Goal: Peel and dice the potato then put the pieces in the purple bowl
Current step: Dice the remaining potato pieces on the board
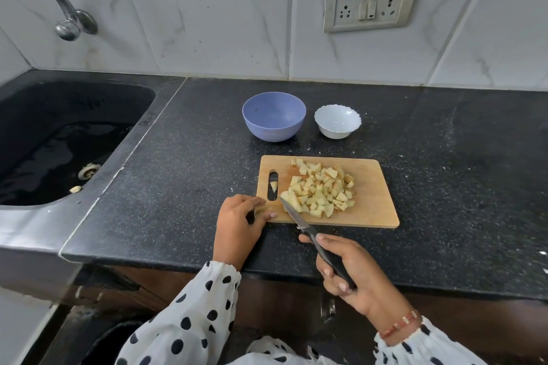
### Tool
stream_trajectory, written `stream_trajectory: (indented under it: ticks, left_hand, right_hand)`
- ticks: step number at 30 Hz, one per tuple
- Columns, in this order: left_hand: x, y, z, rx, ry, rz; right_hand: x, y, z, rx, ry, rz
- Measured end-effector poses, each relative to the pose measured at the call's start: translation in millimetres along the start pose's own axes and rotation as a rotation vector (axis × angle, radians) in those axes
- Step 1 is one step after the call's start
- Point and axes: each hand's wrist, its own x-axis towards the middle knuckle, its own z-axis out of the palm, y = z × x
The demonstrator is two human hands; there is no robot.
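Note:
A heap of diced potato pieces (320, 191) lies on the wooden cutting board (373, 204). One loose piece (274, 185) sits in the board's handle slot. My right hand (347, 272) grips the black handle of a knife (299, 218), its blade tip touching the left edge of the heap. My left hand (240, 225) rests at the board's near left corner, fingers curled around a small potato piece. The purple bowl (273, 115) stands behind the board with nothing in it.
A white scalloped bowl (337, 121) stands right of the purple one. A dark sink (59, 139) with a potato scrap lies to the left, a tap (69, 24) above it. Black counter surrounds the board; its front edge runs under my wrists.

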Motion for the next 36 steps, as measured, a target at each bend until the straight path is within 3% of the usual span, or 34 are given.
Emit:
stream_trajectory:
  ticks: [5,11,17,36]
  left_hand:
    - [-1.2,-5.1,1.2,-0.001,-0.035,0.01]
    - [4.1,0.2,1.2,-0.011,-0.026,0.029]
    - [6.3,0.0,2.4,0.019,-0.021,0.048]
    - [11.5,-5.0,4.3,-0.025,-0.032,0.084]
  right_hand:
    - [-4.5,-6.3,-4.5,-0.08,-0.006,-0.054]
    - [6.9,-5.2,15.3,-0.77,0.253,-0.391]
    - [15.1,4.6,30.4,-1.179,0.346,-0.628]
    - [15.1,11.8,33.7,-1.606,0.402,-0.665]
